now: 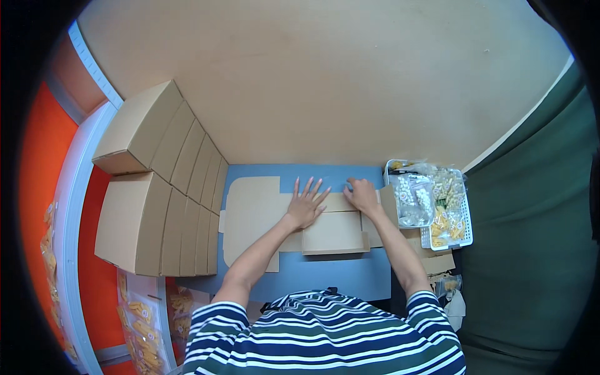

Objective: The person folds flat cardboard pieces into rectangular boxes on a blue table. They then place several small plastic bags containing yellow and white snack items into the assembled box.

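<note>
A brown cardboard box blank [253, 219] lies partly unfolded on the blue tabletop, its wide rounded lid panel to the left. Along the near side of its middle panel [332, 229], a narrow wall stands folded up. My left hand [305, 205] is open, fingers spread, lying on the cardboard between the lid panel and the middle panel. At the far edge, my right hand [362, 194] has its fingers bent and drawn together on the far flap. Its fingertips are partly hidden, and it appears to grip the cardboard there. A side flap [389, 205] stands up beside the right wrist.
Two stacked rows of closed cardboard boxes [147, 212] line the left side. At the right, a white plastic basket [467, 232] holds several clear bags of pasta [445, 219]. Bagged pasta [145, 337] hangs below left. A beige wall [337, 87] closes the back; a dark green curtain [525, 212] hangs right.
</note>
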Demonstrator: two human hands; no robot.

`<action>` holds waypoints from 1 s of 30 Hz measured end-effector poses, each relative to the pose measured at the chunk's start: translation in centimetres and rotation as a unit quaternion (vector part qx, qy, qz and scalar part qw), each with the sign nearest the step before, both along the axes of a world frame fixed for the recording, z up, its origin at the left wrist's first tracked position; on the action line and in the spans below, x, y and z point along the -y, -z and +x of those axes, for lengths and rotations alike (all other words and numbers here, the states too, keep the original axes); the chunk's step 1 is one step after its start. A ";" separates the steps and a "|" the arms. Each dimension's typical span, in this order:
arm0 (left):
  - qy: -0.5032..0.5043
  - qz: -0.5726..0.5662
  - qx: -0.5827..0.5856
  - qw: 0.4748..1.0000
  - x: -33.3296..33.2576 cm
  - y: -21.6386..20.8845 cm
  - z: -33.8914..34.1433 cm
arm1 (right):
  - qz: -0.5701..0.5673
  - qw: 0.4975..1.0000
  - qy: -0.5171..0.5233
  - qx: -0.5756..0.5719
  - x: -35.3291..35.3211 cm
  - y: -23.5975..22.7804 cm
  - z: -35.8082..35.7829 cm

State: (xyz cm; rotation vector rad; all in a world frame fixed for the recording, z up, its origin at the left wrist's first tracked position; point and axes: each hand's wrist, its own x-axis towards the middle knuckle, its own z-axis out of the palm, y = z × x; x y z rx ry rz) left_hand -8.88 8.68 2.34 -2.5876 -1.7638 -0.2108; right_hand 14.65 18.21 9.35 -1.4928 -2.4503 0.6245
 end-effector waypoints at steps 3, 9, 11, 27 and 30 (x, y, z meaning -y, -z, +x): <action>0.021 0.017 0.009 1.000 -0.6 -0.9 1.9 | 0.145 0.988 0.032 -0.049 -1.3 5.1 -0.4; -0.029 -0.029 0.108 0.993 -1.6 0.3 0.7 | 0.249 0.964 -0.003 -0.097 -0.2 5.8 -2.6; -0.104 -0.003 0.191 0.976 -3.1 1.3 0.5 | 0.253 0.959 -0.019 -0.127 -0.9 6.4 -2.8; -0.232 0.060 0.099 0.966 -5.1 1.6 3.9 | 0.175 0.974 0.144 -0.014 -2.0 7.2 -6.0; -0.247 0.037 0.139 0.958 -4.5 -0.9 3.9 | 0.185 0.981 0.043 0.031 -1.4 4.1 -2.9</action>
